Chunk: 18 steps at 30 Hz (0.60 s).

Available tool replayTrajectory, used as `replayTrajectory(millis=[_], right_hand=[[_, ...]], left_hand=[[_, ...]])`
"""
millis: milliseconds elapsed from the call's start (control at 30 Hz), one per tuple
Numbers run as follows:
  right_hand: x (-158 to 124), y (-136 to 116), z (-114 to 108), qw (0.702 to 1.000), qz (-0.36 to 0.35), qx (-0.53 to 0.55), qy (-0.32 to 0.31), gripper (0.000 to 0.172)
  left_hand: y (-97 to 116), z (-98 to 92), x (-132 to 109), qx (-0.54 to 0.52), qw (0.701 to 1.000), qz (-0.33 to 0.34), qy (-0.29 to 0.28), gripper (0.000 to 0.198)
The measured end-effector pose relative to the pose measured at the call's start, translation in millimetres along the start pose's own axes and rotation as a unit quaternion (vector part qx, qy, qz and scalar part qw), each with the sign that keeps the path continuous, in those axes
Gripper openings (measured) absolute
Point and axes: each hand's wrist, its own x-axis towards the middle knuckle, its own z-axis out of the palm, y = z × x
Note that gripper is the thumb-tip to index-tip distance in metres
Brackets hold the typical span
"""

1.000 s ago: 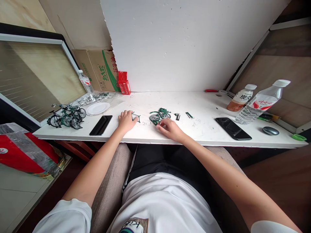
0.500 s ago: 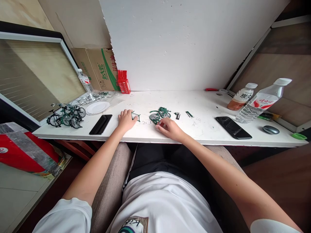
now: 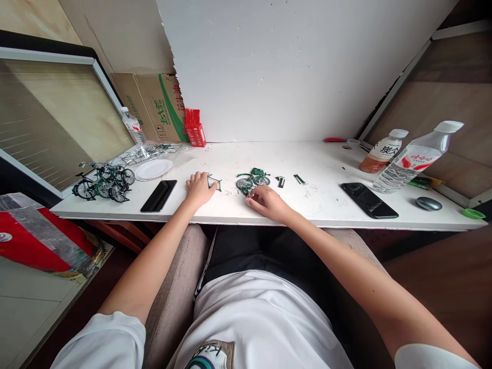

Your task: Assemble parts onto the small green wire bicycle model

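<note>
My left hand (image 3: 200, 188) rests on the white desk with its fingers curled. Its thumb and forefinger are at the near end of a thin green model bicycle frame (image 3: 216, 183). To the right, my right hand (image 3: 269, 203) is closed in a pinch beside loose black spoked model wheels (image 3: 243, 184). Whatever lies between those fingertips is too small to make out. A green model part (image 3: 257, 171) sits just behind the wheels. Small dark-and-silver pieces (image 3: 282, 182) and a short green strip (image 3: 299, 179) lie farther right.
Assembled model bicycles (image 3: 102, 182) stand at the desk's left, near white plates (image 3: 154, 169) and a phone (image 3: 159, 196). Another phone (image 3: 369, 200), a mouse (image 3: 428, 203), a tea bottle (image 3: 383, 151) and a water bottle (image 3: 418, 158) are on the right. A red box (image 3: 196, 129) stands at the back.
The view has shifted very slightly. Both hands stay in almost the same places, and the parts on the desk have not visibly moved.
</note>
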Motion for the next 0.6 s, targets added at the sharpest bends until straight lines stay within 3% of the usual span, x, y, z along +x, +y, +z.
replayTrajectory(millis=[600], right_hand=[[0.9, 0.1, 0.7, 1.0, -0.019, -0.023, -0.008, 0.034]], left_hand=[[-0.8, 1.0, 0.5, 0.0, 1.0, 0.0, 0.004, 0.048]])
